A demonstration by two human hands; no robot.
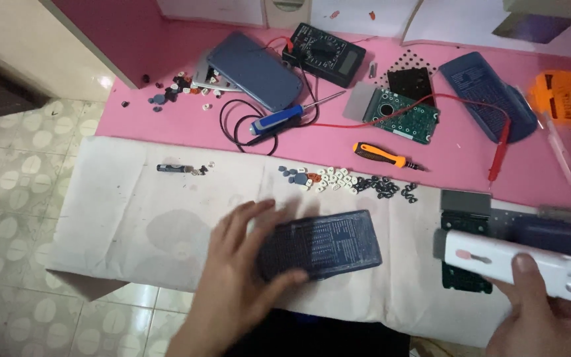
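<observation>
Pink tabletop (166, 125) fills upper frame; white cloth (140, 218) covers the near edge. Left hand (242, 264), lower centre, clamps a dark blue calculator shell (322, 246) on the cloth, fingers curled over its left end. Right hand (543, 311), lower right, grips a white rectangular case (517, 261), possibly a tool kit; blurred. Multimeter (324, 53) upper centre. Loose keys (338, 180) mid-frame.

Pink worktop (166, 125): black multimeter (323, 53), green circuit board (404, 114), orange-handled screwdriver (381, 155), blue-handled screwdriver (279, 119). Loose keycaps (338, 180) lie on the white cloth (133, 218).
</observation>
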